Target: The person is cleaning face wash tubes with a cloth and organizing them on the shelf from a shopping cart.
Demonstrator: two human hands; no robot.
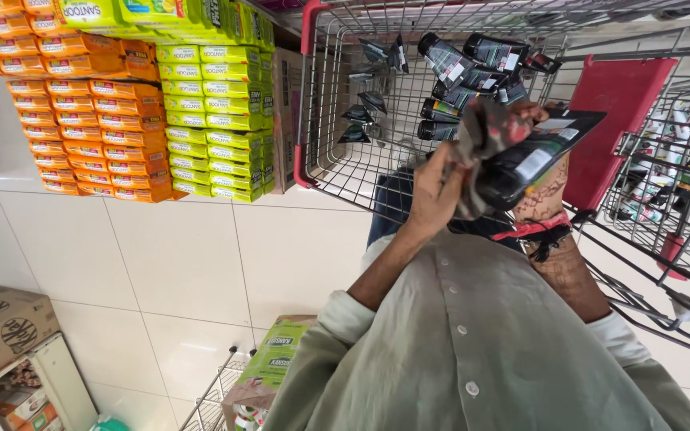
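Grey-green shirt (473, 351) fills the foreground; beyond it, left hand (433, 195) closed on a patterned cloth (485, 136), right hand (541, 195) gripping black tubes (533, 160) just before the wire trolley (337, 120).

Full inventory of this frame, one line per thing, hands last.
Black tube held with a mottled cloth: one, black with pale label, in both hands over the trolley.
Mottled cloth: one, grey-red, wrapped on the tube.
Black tubes: several, dark, inside the wire trolley.
Wire trolley: one, grey with red trim, centre.
Second trolley: one, red flap, right.
Orange boxes: many, stacked upper left.
Green boxes: many, stacked beside the orange ones.
Brown cartons: some, lower left.
Tiled floor: cream.
Left hand: on the cloth.
Right hand: under the tube.
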